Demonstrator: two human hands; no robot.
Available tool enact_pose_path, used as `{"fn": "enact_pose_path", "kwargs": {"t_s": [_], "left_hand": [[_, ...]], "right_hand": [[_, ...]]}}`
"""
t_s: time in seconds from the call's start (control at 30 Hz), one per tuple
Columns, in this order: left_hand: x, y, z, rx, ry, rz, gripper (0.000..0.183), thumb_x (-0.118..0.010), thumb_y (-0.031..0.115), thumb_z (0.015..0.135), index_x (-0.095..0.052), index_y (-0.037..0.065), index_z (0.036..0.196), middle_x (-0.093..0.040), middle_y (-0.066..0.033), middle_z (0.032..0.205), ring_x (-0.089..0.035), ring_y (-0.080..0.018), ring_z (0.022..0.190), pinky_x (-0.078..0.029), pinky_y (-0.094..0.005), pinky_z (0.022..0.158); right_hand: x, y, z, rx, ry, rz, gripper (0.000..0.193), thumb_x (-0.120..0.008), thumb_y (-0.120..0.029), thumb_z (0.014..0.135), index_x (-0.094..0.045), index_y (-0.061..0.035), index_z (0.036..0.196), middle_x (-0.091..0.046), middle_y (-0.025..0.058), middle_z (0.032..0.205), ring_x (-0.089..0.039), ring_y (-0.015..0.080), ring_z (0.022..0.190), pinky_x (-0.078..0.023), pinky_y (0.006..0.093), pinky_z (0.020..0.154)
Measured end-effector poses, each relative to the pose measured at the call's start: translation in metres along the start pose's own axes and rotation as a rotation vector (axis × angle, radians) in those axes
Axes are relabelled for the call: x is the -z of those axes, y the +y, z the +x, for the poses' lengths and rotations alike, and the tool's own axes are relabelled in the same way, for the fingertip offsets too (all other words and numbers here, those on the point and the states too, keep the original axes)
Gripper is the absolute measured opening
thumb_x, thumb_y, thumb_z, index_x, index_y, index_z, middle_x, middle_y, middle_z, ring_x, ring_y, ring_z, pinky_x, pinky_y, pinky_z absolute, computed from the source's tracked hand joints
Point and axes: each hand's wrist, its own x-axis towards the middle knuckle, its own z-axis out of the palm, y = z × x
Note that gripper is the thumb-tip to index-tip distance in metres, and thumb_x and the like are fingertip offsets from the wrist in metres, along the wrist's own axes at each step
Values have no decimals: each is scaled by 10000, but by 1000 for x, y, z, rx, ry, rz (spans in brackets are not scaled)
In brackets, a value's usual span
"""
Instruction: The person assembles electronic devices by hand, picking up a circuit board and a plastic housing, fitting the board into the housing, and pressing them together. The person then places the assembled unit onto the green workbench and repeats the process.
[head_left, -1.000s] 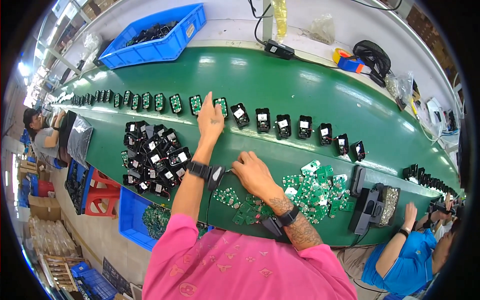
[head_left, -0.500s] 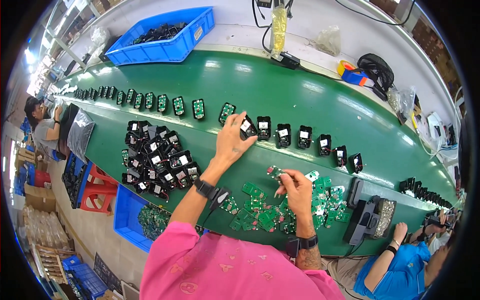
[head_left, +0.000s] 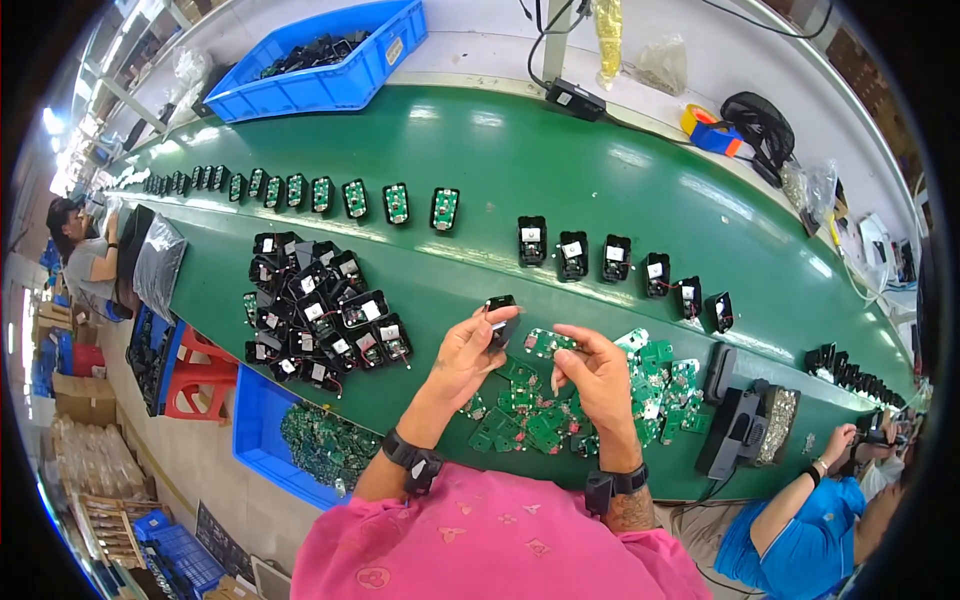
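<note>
A small black plastic housing (head_left: 503, 322) is gripped in my left hand (head_left: 467, 352), tilted, so its inside is mostly hidden. Close beside it, my right hand (head_left: 598, 378) pinches a green circuit board (head_left: 545, 343) between thumb and fingers. Housing and board are apart. Under and around my hands lies a loose pile of green circuit boards (head_left: 655, 390). Farther off, a row of open housings with white parts inside (head_left: 573, 257) stands to the right. To the left the row continues with housings that carry green boards (head_left: 445, 209).
A heap of black housings (head_left: 310, 305) lies left of my hands. Blue bins stand at the back (head_left: 330, 85) and below the table's near edge (head_left: 262, 440). A dark device (head_left: 730, 435) sits at the right. Co-workers are at both ends, one in a blue shirt (head_left: 800, 530).
My left hand has taken a housing from the row and drawn it toward me, beside the board in my right hand. The board-filled housing nearest the gap now stands straighter.
</note>
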Motion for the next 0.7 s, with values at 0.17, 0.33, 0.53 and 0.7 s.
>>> {"fn": "enact_pose_path", "kwargs": {"t_s": [0.17,0.33,0.53,0.7], "left_hand": [[-16,15,-11,61,-7,294,364,-555,311,1030,-653,-6,1178,-529,-81,1301,-554,-145,1039,-483,-289,835],[-34,10,-6,-444,-99,978,187,-579,136,983,-666,-1,1075,-448,-138,1327,-579,-205,978,-498,-328,847],[-36,7,-5,-389,-144,1106,179,-582,27,938,-667,11,1094,-454,-123,1330,-609,-242,957,-509,-347,852],[-35,8,-7,-315,-129,1110,198,-590,0,906,-674,10,1085,-456,-138,1335,-625,-274,996,-514,-382,877]], "right_hand": [[-5,-9,-4,-38,58,167,308,-645,16,920,-552,50,1212,-619,40,835,-607,95,627,-495,204,551],[-12,-15,-1,-32,65,320,267,-645,13,925,-568,54,1178,-636,56,833,-610,97,609,-494,211,510],[-19,-20,2,-116,23,118,229,-642,-33,946,-602,42,1158,-627,47,757,-580,79,543,-476,214,450],[-15,-12,-1,-97,83,-37,226,-652,-63,949,-614,26,1154,-607,19,735,-544,48,530,-429,192,428]]}}
